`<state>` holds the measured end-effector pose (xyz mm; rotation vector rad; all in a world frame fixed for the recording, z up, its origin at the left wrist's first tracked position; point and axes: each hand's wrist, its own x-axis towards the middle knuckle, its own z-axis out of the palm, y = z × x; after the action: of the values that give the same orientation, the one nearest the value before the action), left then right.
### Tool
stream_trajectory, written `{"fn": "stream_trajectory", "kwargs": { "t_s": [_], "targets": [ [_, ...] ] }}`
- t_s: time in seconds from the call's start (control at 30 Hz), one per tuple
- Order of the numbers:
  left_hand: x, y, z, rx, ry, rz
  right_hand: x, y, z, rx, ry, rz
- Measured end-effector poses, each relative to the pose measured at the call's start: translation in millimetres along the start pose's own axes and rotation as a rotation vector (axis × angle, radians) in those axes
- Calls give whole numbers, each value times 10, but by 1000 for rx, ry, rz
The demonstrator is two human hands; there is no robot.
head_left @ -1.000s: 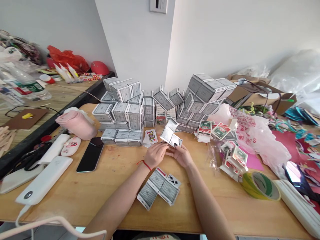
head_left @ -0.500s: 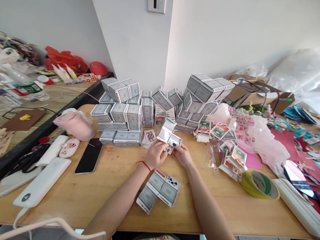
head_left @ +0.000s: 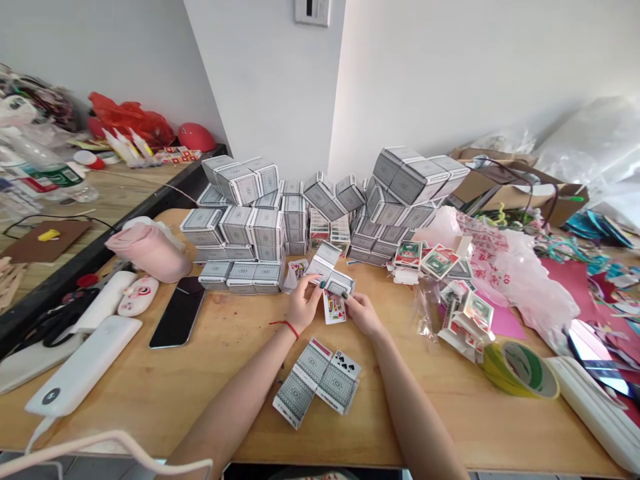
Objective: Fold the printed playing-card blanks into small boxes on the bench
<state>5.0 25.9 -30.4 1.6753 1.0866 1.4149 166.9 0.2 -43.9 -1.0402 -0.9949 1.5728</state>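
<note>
Both my hands meet over the middle of the wooden table (head_left: pixel 210 373). My left hand (head_left: pixel 301 308) and my right hand (head_left: pixel 361 313) pinch a small grey-patterned card box (head_left: pixel 334 275) whose flap stands open. A face card (head_left: pixel 334 308) sticks out under the box between my hands. Another face card (head_left: pixel 297 271) lies just left of the box. Nearer to me two decks (head_left: pixel 318 381) lie flat on the table, one with a ten of spades on top.
Stacks of grey card boxes (head_left: pixel 250 220) line the back of the table. A black phone (head_left: pixel 177 312), a white power bank (head_left: pixel 83 363) and a pink roll (head_left: pixel 150 250) lie at the left. Red-green card packets (head_left: pixel 453 287), a tape roll (head_left: pixel 520 370) and plastic bags lie at the right.
The box has shifted slightly left and lower in my hands, and a face card now shows hanging out beneath it.
</note>
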Motion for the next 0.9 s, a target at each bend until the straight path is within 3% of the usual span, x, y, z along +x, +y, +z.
{"fn": "stream_trajectory", "kwargs": {
  "t_s": [0.13,0.23,0.33,0.47,0.6,0.9],
  "targets": [
    [4,-29,4,-170,167,-89,33,-1,-19,33,89,-4],
    [30,-36,-30,-104,294,-123,61,-7,-42,27,228,-65],
    [63,-35,-60,-50,367,-135,69,-35,-65,111,274,-137],
    [89,-57,-50,-139,292,-142,71,-50,-92,248,286,-144],
    [88,-153,-21,-215,217,-206,73,-6,-98,244,278,-97],
    [84,-143,-11,-176,231,-192,41,5,16,226,132,-44]
  ]
}}
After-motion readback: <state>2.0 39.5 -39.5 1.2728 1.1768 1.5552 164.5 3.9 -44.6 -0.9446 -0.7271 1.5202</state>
